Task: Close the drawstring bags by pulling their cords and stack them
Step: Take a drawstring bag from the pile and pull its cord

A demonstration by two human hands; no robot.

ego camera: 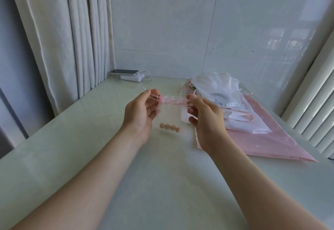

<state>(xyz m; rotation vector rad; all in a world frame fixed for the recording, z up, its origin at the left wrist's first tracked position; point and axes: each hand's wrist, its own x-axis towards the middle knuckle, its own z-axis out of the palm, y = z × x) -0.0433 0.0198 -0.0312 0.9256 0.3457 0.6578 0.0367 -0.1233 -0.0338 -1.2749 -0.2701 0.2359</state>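
Note:
A small sheer drawstring bag [170,115] with a pink gathered top hangs between my hands above the table. Several round peach beads [169,127] lie in its bottom. My left hand [140,113] pinches the pink cord at the bag's left end. My right hand [204,119] pinches the cord at the right end. The top edge is bunched along the cord between them. A heap of other bags [222,96], white and sheer, lies to the right.
A pink plastic sheet [282,139] lies under the heap at the right. A phone [124,71] rests on a white power bank [132,77] at the table's back left. Curtains hang at the left, a tiled wall stands behind, and a radiator runs along the right.

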